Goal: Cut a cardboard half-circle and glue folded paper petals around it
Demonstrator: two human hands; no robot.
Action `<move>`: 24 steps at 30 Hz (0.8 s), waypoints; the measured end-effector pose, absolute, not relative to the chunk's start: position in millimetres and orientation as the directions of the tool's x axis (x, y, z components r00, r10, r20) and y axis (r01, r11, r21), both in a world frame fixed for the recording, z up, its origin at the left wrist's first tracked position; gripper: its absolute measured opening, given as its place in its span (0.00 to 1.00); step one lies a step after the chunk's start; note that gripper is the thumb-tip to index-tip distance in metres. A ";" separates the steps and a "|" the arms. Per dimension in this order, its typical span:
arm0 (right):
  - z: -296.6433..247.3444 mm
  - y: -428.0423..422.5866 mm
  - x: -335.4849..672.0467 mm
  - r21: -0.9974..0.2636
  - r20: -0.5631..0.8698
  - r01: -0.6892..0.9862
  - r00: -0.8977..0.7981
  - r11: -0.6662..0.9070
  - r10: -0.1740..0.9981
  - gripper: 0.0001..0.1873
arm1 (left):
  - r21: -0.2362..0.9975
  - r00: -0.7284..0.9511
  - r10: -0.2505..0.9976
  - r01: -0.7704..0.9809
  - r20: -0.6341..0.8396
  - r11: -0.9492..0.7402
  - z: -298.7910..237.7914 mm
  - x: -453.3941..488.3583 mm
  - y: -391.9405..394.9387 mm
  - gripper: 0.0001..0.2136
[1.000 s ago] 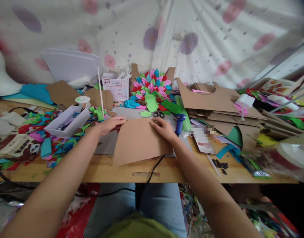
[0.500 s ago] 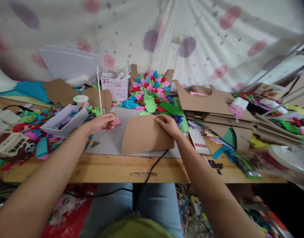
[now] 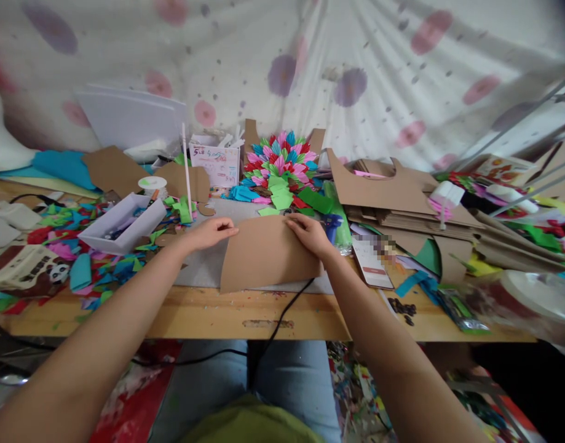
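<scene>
A brown cardboard sheet (image 3: 270, 255) with a curved top edge is slightly raised over the grey mat (image 3: 199, 277) in front of me. My right hand (image 3: 310, 235) grips its upper right edge, with the fingers on the near face. At the upper left edge, my left hand (image 3: 215, 234) has its thumb and fingers pinched together on the cardboard. Behind the sheet stands a cluster of pink, red, blue and green folded-paper petals (image 3: 282, 160), with loose green paper pieces (image 3: 281, 194) at its foot. A blue tool (image 3: 332, 226) is partly hidden beside my right hand.
A white open box (image 3: 123, 224) of tools sits on the left amid coloured paper scraps (image 3: 98, 271). Stacked cardboard cut-outs (image 3: 383, 184) lie to the right. A black cable (image 3: 289, 304) crosses the table's front edge (image 3: 194, 314). A thin white stick (image 3: 187, 172) stands upright at left.
My left hand has moved right, from over the mat to the cardboard's left edge. The cardboard has shifted slightly left, with my right hand still on it.
</scene>
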State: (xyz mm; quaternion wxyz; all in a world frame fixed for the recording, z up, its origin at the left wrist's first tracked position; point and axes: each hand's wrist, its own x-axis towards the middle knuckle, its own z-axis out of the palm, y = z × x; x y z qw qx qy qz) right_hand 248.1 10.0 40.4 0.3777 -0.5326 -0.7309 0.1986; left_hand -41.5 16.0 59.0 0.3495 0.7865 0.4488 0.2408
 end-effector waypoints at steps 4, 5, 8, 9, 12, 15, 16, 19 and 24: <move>40.6 12.3 249.9 -0.803 0.277 0.501 -0.165 0.323 0.947 0.16 | 0.754 0.504 0.859 0.531 0.087 -0.388 55.3 -48.0 19.8 0.16; 40.8 12.0 250.7 -0.832 0.245 0.465 -0.180 0.302 0.953 0.16 | 0.776 0.483 0.871 0.513 0.092 -0.367 53.4 -50.0 20.4 0.16; 40.7 9.5 254.0 -0.907 0.144 0.362 -0.208 0.213 0.967 0.18 | 0.856 0.352 0.928 0.436 0.122 -0.278 47.4 -56.0 21.8 0.16; 40.5 8.5 255.2 -0.926 0.117 0.330 -0.206 0.182 0.971 0.18 | 0.874 0.291 0.947 0.415 0.138 -0.255 46.4 -57.9 22.1 0.16; 40.7 5.9 257.9 -0.967 0.056 0.230 -0.234 0.111 0.971 0.19 | 0.893 0.154 0.976 0.400 0.155 -0.205 49.8 -61.8 21.6 0.15; 44.7 3.1 257.0 -0.991 -0.008 0.128 -0.308 0.034 0.951 0.18 | 0.919 0.173 0.979 0.360 0.104 -0.161 60.2 -62.5 20.4 0.15; 46.8 2.1 256.0 -0.996 -0.033 0.090 -0.329 -0.003 0.944 0.17 | 0.935 0.197 0.977 0.326 0.079 -0.141 63.6 -62.4 20.3 0.14; 52.9 0.2 252.8 -0.991 -0.122 -0.015 -0.358 -0.136 0.926 0.14 | 0.969 0.202 0.979 0.248 -0.034 -0.017 69.7 -63.1 21.3 0.10; 54.4 4.2 255.1 -0.954 -0.243 -0.100 -0.302 -0.284 0.922 0.10 | 0.957 0.175 0.954 0.207 -0.243 0.206 73.5 -69.3 21.3 0.07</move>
